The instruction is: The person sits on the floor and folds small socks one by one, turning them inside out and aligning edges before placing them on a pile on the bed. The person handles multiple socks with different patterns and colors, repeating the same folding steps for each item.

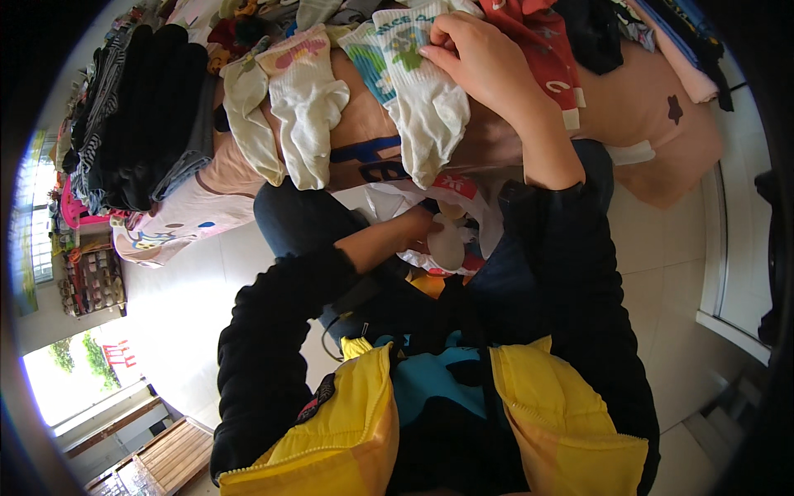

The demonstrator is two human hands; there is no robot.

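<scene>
My right hand point(481, 59) is at the ribbed cuff of a white sock point(428, 115) with a green and grey flower design. Its thumb and curled fingers touch the cuff; whether they pinch the cloth is unclear. Beneath that sock lies another patterned sock point(372, 65), blue-green at the cuff. Between my knees, my left hand point(417, 228) reaches into a white and red plastic bag point(493, 214), its fingers at a flat white oval piece point(446, 243) that they appear to hold. Left of the right hand's socks lie a white sock point(304, 115) with a pink motif and a cream sock point(248, 118).
Socks rest on a pinkish-brown printed cloth point(633, 93). Dark folded clothes point(149, 111) are piled at left. A red knit garment point(546, 56) and a black cloth point(589, 37) lie to the right. A rack point(93, 282) stands by the far-left wall, above pale floor tiles point(186, 297).
</scene>
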